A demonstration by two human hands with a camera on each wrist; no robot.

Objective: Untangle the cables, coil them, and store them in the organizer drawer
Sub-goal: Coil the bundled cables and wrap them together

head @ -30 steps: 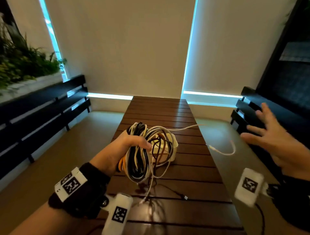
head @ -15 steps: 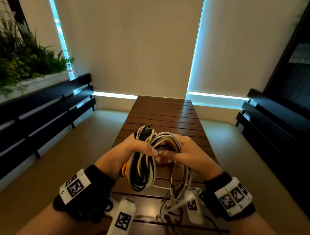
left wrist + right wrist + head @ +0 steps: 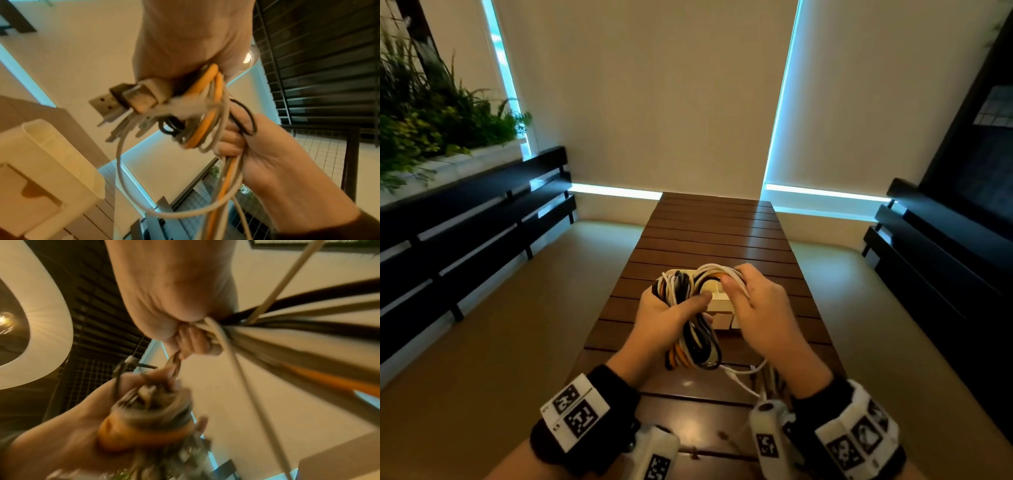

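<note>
Both hands, left (image 3: 671, 313) and right (image 3: 760, 305), clenched around the cable bundle (image 3: 690, 329) above the desk (image 3: 715, 236). Beige organizer drawer (image 3: 719, 308) just behind. No legible writing; only square coded wrist tags (image 3: 575, 411).

A dark brown slatted wooden table (image 3: 709, 236) is seen running lengthwise away from the camera. A cream-coloured organizer (image 3: 719, 308) is seen standing on its slats near the middle, partly hidden. A loose white cable end (image 3: 739, 380) appears to trail onto the near slats.
</note>
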